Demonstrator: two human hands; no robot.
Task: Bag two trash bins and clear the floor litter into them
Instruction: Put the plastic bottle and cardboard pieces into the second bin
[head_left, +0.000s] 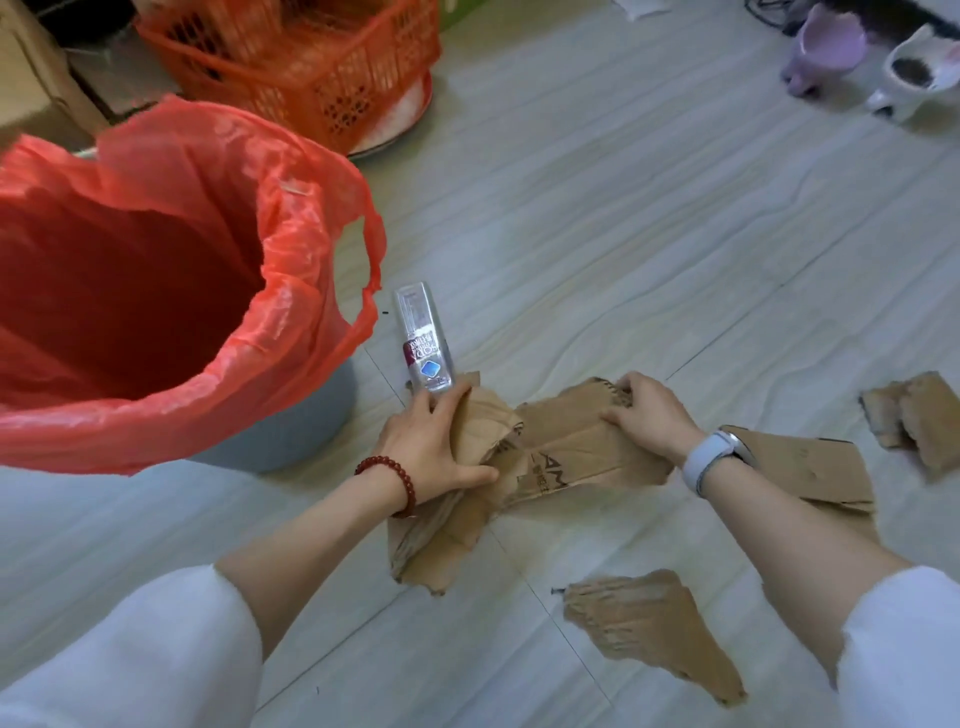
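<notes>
Our left hand (436, 447) has its fingers curled round a crumpled wad of torn brown cardboard (483, 436) plus a clear plastic bottle with a red label (422, 343), while our right hand (647, 415) grips the printed brown cardboard sheet (566, 457) on the floor, just beside the grey bin lined with a red plastic bag (171, 270). With 2 things in 1 grasp, we judge the bottle could slip out on the lift. The loose liner could also slide into the bin under stiff cardboard.

One head-worn view, forward and down (wide-angle), close over floor (623, 208) and hands.
</notes>
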